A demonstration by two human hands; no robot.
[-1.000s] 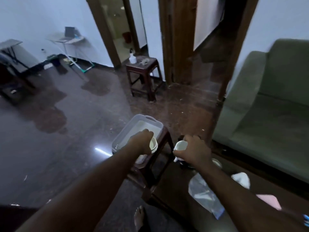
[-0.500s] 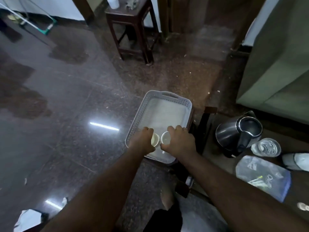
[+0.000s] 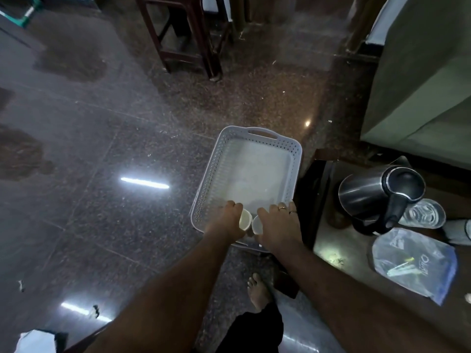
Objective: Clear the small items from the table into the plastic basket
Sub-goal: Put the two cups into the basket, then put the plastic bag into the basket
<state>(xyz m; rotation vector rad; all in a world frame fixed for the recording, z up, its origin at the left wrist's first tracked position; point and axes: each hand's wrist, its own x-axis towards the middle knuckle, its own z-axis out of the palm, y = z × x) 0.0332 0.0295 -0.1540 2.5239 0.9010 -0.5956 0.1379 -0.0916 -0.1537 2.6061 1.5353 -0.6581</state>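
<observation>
Both hands reach into the near end of the plastic basket [image 3: 257,169]. The left hand [image 3: 226,222] has its fingers clamped on a small white cup [image 3: 244,219]; the right hand [image 3: 276,225] has its fingers clamped on a second cup [image 3: 257,225]. The cups are just beside each other. Right of the fingers, a kettle [image 3: 377,192] and plastic bag [image 3: 413,263] sit on the worktop [image 3: 339,253]. Beyond the fingers the basket floor is bare.

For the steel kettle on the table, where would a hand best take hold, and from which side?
Likely by the black handle of the kettle. It runs down the side facing the person, clear of the steel body, so the right hand could close round it from the near side; the plastic bag lies close below.
</observation>
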